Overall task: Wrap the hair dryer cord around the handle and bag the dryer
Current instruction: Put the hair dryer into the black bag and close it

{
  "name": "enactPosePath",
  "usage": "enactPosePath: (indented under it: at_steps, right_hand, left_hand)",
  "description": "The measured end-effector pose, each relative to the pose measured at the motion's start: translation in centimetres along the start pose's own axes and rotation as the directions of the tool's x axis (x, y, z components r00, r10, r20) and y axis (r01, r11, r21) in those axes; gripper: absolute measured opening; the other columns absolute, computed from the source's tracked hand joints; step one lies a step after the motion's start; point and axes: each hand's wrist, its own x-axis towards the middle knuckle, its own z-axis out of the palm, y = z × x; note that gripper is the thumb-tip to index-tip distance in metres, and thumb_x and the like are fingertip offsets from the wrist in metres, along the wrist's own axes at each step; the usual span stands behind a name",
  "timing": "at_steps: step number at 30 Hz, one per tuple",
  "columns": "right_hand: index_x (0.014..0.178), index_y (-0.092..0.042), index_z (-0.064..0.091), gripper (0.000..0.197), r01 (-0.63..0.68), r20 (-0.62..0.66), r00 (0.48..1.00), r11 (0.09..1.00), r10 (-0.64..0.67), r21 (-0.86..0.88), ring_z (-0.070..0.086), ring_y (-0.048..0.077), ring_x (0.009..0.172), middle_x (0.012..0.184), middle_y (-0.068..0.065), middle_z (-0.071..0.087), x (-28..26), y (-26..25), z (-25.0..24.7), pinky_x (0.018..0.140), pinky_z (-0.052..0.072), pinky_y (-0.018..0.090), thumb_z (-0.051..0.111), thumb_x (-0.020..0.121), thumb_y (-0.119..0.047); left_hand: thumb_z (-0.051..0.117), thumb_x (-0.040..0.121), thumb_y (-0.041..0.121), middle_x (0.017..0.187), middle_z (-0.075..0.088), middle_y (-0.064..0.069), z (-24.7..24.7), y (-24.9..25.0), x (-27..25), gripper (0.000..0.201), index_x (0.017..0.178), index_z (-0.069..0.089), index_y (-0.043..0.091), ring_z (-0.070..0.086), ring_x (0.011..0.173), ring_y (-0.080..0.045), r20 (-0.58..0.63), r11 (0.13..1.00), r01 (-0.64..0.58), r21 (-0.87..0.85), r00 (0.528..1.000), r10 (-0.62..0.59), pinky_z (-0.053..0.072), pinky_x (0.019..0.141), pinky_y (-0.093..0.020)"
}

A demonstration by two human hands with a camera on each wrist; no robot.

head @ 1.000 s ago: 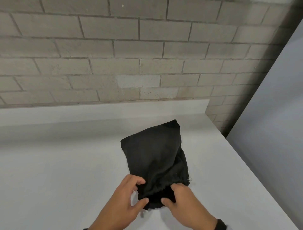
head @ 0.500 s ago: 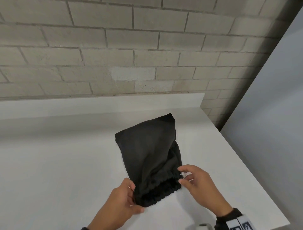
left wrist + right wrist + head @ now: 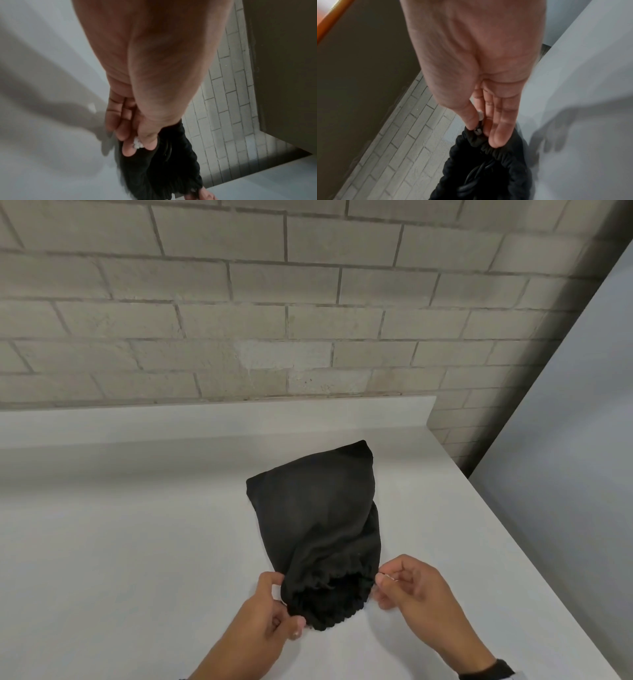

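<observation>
A black drawstring bag [image 3: 318, 518] lies bulging on the white counter [image 3: 120, 542], its gathered mouth [image 3: 329, 601] toward me. The dryer is hidden inside; only dark cord coils [image 3: 474, 177] show through the mouth in the right wrist view. My left hand [image 3: 277, 607] pinches the drawstring at the mouth's left side, with a small white bit [image 3: 138, 144] between thumb and finger. At the right side my right hand [image 3: 387, 580] pinches the drawstring end, a whitish tip [image 3: 480, 115] by the thumb, while its other fingers [image 3: 498, 132] lie against the hem.
A raised white ledge [image 3: 205, 419] runs along the counter's back under a grey brick wall [image 3: 274, 320]. The counter's right edge [image 3: 534, 559] falls off diagonally close to my right hand, with a grey panel [image 3: 582, 440] beyond it. Bare counter spreads to the left.
Both hands moved from the front of the bag mouth out to its two sides. The right hand now pinches the drawstring, and the mouth is gathered tighter.
</observation>
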Motion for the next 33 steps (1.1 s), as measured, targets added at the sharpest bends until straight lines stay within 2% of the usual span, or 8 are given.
enactPosePath:
  at_steps: [4,8,11,14,16,19,26,33]
  right_hand:
    - [0.081,-0.013,0.068,0.008,0.011,-0.042,0.999,0.999,-0.012,-0.031,0.068,0.021,0.062,0.069,0.009,0.069,-0.4,0.1,-1.3,0.062,0.057,0.027,0.067,0.088,-0.009]
    - [0.077,-0.021,0.071,0.015,0.014,-0.023,1.0,0.995,-0.016,-0.095,0.067,0.021,0.061,0.067,0.005,0.068,-0.9,1.3,-2.9,0.062,0.056,0.026,0.068,0.087,-0.01]
    - [0.074,-0.023,0.07,0.019,-0.004,0.022,1.0,0.988,0.007,-0.157,0.064,0.016,0.056,0.063,0.004,0.066,-1.8,2.3,-3.2,0.058,0.053,0.023,0.069,0.087,-0.009]
    - [0.071,-0.02,0.069,0.021,-0.013,-0.034,0.999,0.976,0.006,-0.216,0.058,0.011,0.049,0.059,0.009,0.064,-2.5,3.2,-4.7,0.053,0.05,0.02,0.068,0.086,-0.005]
    - [0.072,-0.019,0.069,0.02,-0.029,-0.076,0.997,0.964,0.009,-0.263,0.056,0.011,0.047,0.058,0.009,0.065,-2.8,3.8,-6.2,0.052,0.05,0.021,0.069,0.086,-0.005]
    - [0.073,-0.019,0.069,0.018,-0.055,-0.062,0.997,0.956,0.039,-0.287,0.059,0.011,0.049,0.058,0.006,0.067,-3.2,3.8,-7.3,0.054,0.051,0.022,0.068,0.087,-0.008]
    - [0.081,-0.012,0.071,0.014,0.012,0.077,0.997,0.998,-0.017,0.061,0.057,0.021,0.057,0.065,0.008,0.057,-1.7,-1.2,-5.8,0.055,0.046,0.031,0.066,0.088,-0.001]
    - [0.092,-0.014,0.074,0.011,0.03,-0.066,0.998,0.975,-0.016,0.219,0.06,0.017,0.065,0.073,0.01,0.069,4.1,-4.3,0.2,0.064,0.052,0.025,0.064,0.091,-0.01]
  left_hand:
    - [0.066,0.093,0.023,0.083,0.07,0.004,-1.6,-1.6,-0.8,0.051,0.125,0.026,0.031,0.063,0.076,-0.008,-0.05,0.992,-0.047,0.121,0.997,0.053,0.046,0.071,-0.008]
    - [0.066,0.092,0.016,0.075,0.069,0.014,-3.7,-3.1,-1.8,0.022,0.104,0.056,0.031,0.059,0.062,0.002,-0.128,0.965,-0.149,0.215,0.976,0.179,0.042,0.058,-0.01]
    - [0.067,0.092,0.017,0.076,0.065,0.008,-4.4,-4.2,-2.1,0.019,0.095,0.068,0.036,0.059,0.06,-0.005,-0.208,0.946,-0.12,0.301,0.96,0.188,0.042,0.058,-0.009]
    - [0.058,0.09,0.01,0.06,0.06,0.011,-5.5,-6.9,-1.7,0.038,0.079,0.064,0.046,0.055,0.054,-0.005,-0.325,0.933,-0.099,0.346,0.92,0.218,0.038,0.055,-0.009]
    - [0.05,0.079,0.009,0.046,0.052,0.01,-7.0,-8.4,-2.0,0.037,0.086,0.058,0.044,0.05,0.046,-0.007,-0.432,0.935,-0.09,0.344,0.869,0.243,0.038,0.052,-0.011]
    - [0.044,0.081,0.017,0.05,0.057,0.004,-8.2,-8.6,-2.8,0.041,0.086,0.055,0.056,0.055,0.059,-0.004,-0.495,0.95,-0.057,0.308,0.843,0.211,0.037,0.054,-0.005]
    - [0.053,0.099,0.007,0.071,0.069,0.017,-9.0,-4.5,-1.2,0.037,0.08,0.067,0.035,0.064,0.073,0.002,-0.454,0.965,-0.179,0.194,0.855,0.25,0.045,0.064,-0.011]
    - [0.053,0.1,0.019,0.077,0.074,0.007,-7.6,2.0,4.6,0.023,0.091,0.073,0.024,0.066,0.08,0.003,-0.411,0.969,-0.242,-0.06,0.89,0.196,0.045,0.077,-0.015]
